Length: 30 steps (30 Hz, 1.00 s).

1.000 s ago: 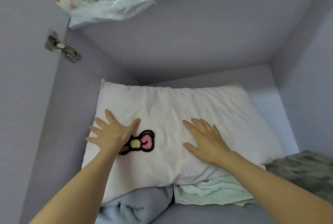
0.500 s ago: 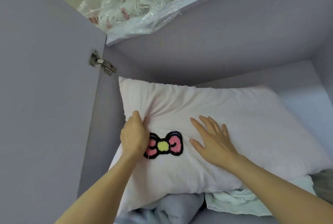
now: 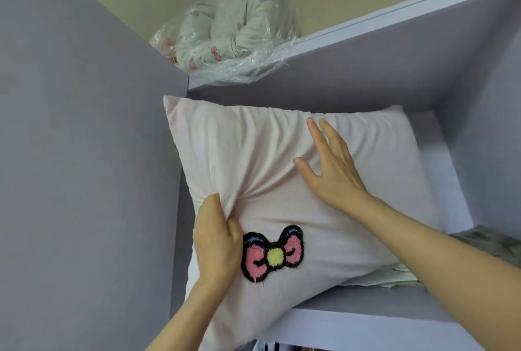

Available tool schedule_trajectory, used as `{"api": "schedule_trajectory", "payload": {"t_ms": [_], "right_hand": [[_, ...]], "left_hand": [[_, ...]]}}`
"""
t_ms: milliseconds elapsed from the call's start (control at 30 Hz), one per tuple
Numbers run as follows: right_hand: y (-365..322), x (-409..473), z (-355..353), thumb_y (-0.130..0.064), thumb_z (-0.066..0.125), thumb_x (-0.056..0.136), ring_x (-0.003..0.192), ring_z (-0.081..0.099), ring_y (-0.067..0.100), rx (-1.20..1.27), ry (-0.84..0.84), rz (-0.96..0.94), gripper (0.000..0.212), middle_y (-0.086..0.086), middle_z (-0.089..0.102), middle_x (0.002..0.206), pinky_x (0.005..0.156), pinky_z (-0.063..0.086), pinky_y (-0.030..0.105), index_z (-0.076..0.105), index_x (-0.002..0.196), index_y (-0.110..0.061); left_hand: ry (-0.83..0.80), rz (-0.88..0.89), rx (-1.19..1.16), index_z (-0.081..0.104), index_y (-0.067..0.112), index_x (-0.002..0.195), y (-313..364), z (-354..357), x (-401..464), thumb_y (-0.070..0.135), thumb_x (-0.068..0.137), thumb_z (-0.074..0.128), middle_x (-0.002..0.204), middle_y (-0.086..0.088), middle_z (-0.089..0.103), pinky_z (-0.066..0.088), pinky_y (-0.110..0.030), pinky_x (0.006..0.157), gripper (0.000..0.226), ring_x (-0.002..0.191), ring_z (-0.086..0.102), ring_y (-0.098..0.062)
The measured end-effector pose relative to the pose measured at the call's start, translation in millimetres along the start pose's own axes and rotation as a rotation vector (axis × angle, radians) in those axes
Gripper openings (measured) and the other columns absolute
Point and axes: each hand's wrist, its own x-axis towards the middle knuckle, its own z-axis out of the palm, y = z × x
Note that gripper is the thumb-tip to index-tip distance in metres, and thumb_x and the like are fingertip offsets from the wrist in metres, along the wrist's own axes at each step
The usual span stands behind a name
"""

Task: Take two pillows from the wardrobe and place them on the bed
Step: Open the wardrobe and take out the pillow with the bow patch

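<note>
A pale pink pillow (image 3: 366,181) with a pink and black bow patch lies tilted, half out of the grey wardrobe shelf (image 3: 352,319), its lower left corner hanging over the shelf's front edge. My left hand (image 3: 218,240) grips a bunch of the pillow's cover just left of the bow. My right hand (image 3: 328,164) lies flat on the pillow's upper middle, fingers straight and spread. A second pillow is not visible.
The open wardrobe door (image 3: 84,153) fills the left side. A clear plastic bag of white bedding (image 3: 239,29) sits on the wardrobe's top board. Folded pale green cloth (image 3: 386,277) and a grey-green blanket (image 3: 485,243) lie on the shelf at the right.
My left hand went from flat to gripping the cover. The pillow has been pulled forward and tipped out over the shelf edge. My right hand slid higher on it.
</note>
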Motion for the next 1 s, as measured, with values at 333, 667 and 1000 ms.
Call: {"api": "schedule_trajectory", "payload": {"t_ms": [333, 667, 1000], "right_hand": [[-20, 37, -9, -0.058, 0.043, 0.086, 0.142, -0.009, 0.014, -0.274, -0.243, -0.055, 0.078, -0.004, -0.004, 0.156, 0.113, -0.005, 0.054, 0.001, 0.146, -0.030], [-19, 33, 0, -0.077, 0.038, 0.073, 0.140, 0.008, 0.014, -0.275, -0.248, -0.157, 0.089, -0.002, 0.022, 0.149, 0.113, -0.007, 0.050, 0.008, 0.145, -0.033], [52, 14, -96, -0.080, 0.025, 0.067, 0.139, 0.015, 0.014, -0.450, -0.220, -0.130, 0.091, -0.003, 0.028, 0.148, 0.115, -0.005, 0.046, 0.011, 0.144, -0.033]], "left_hand": [[-0.272, 0.193, 0.444, 0.012, 0.028, 0.070, -25, -55, -27, 0.015, 0.079, 0.044, 0.055, 0.012, 0.023, 0.021, -0.023, 0.044, 0.035, 0.047, 0.022, -0.010], [-0.026, 0.379, 0.614, 0.052, 0.016, 0.105, 41, -55, 41, 0.049, 0.077, 0.048, 0.113, -0.009, 0.054, 0.028, -0.042, 0.087, 0.044, 0.107, 0.040, -0.025], [-0.308, 0.363, 0.816, 0.049, 0.023, 0.115, 105, -40, 67, 0.074, 0.063, 0.012, 0.105, -0.001, 0.062, 0.033, -0.040, 0.090, 0.082, 0.100, 0.055, -0.026]]}}
